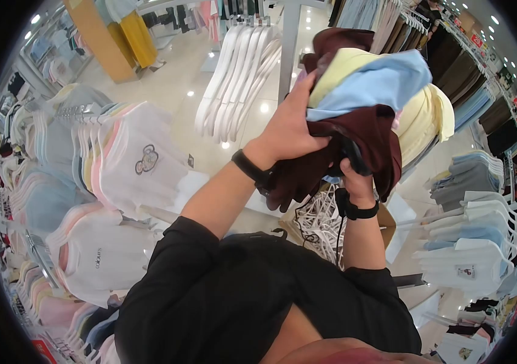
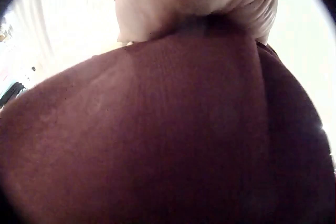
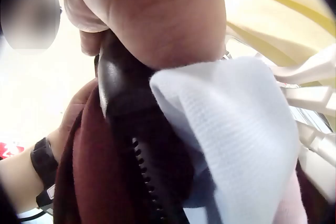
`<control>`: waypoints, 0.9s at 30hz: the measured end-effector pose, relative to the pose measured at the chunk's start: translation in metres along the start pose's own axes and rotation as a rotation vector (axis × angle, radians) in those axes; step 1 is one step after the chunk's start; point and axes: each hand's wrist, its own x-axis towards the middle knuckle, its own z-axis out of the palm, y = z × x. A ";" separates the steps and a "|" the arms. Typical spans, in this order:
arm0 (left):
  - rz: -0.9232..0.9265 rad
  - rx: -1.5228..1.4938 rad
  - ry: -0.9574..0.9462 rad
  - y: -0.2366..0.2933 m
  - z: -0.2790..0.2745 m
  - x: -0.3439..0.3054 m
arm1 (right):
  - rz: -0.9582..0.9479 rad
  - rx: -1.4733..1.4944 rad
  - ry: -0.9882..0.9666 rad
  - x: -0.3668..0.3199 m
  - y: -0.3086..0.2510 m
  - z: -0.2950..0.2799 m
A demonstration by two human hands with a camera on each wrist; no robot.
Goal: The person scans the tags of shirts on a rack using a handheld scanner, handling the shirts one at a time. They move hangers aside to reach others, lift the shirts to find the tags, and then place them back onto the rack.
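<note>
My left hand point(image 1: 295, 130) grips a bunch of clothes in front of me, its thumb over a dark maroon garment point(image 1: 382, 136). Light blue cloth point(image 1: 386, 82) and pale yellow cloth point(image 1: 342, 70) lie folded above the maroon in the same bunch. Below it, my right hand point(image 1: 358, 183) is curled round a black handheld tool point(image 3: 118, 85) with a row of small notches along one side. The tool overlaps the maroon cloth, and a light blue sleeve-like piece point(image 3: 236, 124) hangs beside it. In the left wrist view, maroon fabric point(image 2: 157, 129) hides the left fingers.
Beneath my hands stands a cardboard box point(image 1: 387, 233) with many white hangers point(image 1: 322, 224). More white hangers point(image 1: 237, 79) hang on a rail ahead. Racks of shirts stand left point(image 1: 143, 151) and right point(image 1: 470, 261). A pale yellow garment point(image 1: 431, 118) hangs just behind the bunch.
</note>
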 end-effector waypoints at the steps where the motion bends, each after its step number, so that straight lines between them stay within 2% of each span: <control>1: 0.043 0.033 0.000 0.009 0.000 0.000 | -0.042 0.014 0.001 -0.003 0.000 -0.001; 4: 0.199 0.114 0.020 0.023 0.001 -0.001 | -0.151 -0.001 0.013 -0.011 0.002 -0.008; 7: 0.199 0.099 -0.045 0.044 -0.005 -0.001 | -0.228 -0.105 0.038 -0.020 -0.002 -0.017; 11: 0.373 0.116 -0.015 0.053 -0.007 0.002 | -0.329 -0.216 0.088 -0.034 -0.012 -0.014; 18: 0.470 0.121 -0.079 0.070 -0.011 0.007 | -0.446 -0.383 0.196 -0.052 -0.017 -0.021; 22: 0.516 0.118 -0.081 0.070 -0.011 0.012 | -0.427 -0.234 0.152 -0.052 -0.041 0.003; 27: 0.534 0.048 -0.027 0.078 -0.012 0.025 | -0.596 -0.393 0.079 -0.043 -0.056 0.000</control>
